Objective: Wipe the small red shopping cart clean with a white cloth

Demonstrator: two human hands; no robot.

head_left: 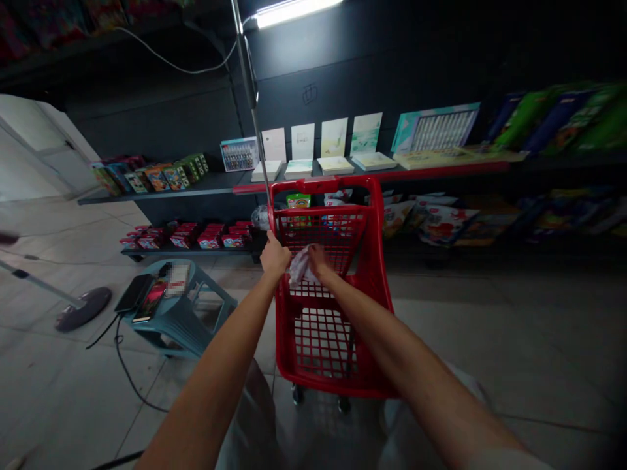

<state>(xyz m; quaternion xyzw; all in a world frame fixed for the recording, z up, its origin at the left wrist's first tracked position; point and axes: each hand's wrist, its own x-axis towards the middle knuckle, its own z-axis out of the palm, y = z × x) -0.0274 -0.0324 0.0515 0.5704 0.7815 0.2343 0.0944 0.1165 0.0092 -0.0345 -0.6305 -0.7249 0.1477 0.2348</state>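
In front of me stands a red shopping cart (383, 261) with grid-patterned panels. My left hand (275, 254) is closed round the cart's left side rail. Inside the cart outline, my right hand (318, 259) grips a pale, crumpled cloth (300, 266) close to the left side of the grid. The cloth hangs below the fingers near my left hand. Whether it touches the grid, I cannot tell.
A blue-grey plastic stool (189, 313) holding phones and a cable stands left of the cart. Behind are dark shelves (210, 190) with boxes, books and snack bags (441, 222). A round-based stand (83, 308) is at far left. A thin metal pole (247, 72) rises by the cart.
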